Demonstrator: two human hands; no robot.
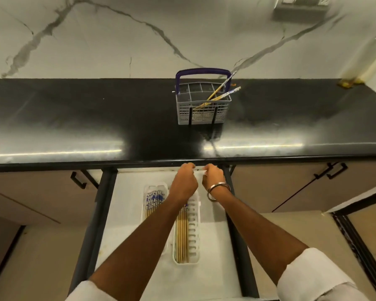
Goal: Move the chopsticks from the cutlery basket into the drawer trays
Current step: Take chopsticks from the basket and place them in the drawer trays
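Observation:
A grey cutlery basket (201, 105) with a purple handle stands on the black counter. Two or three yellow chopsticks with blue-patterned tops (220, 94) lean out of its right side. Below, the drawer (126, 205) is pulled out with two white trays in it. The left tray (155, 187) holds several chopsticks (152, 203). The right tray (193, 235) holds several more (181, 235) along its left side. My left hand (183, 183) and my right hand (213, 177) are both closed on the far end of the right tray, close under the counter edge.
The black counter (74, 127) runs the full width with a marble wall behind it. Closed cabinet doors with black handles (330, 170) flank the drawer. A yellowish object (347, 83) lies at the counter's back right. A metal bangle (217, 189) circles my right wrist.

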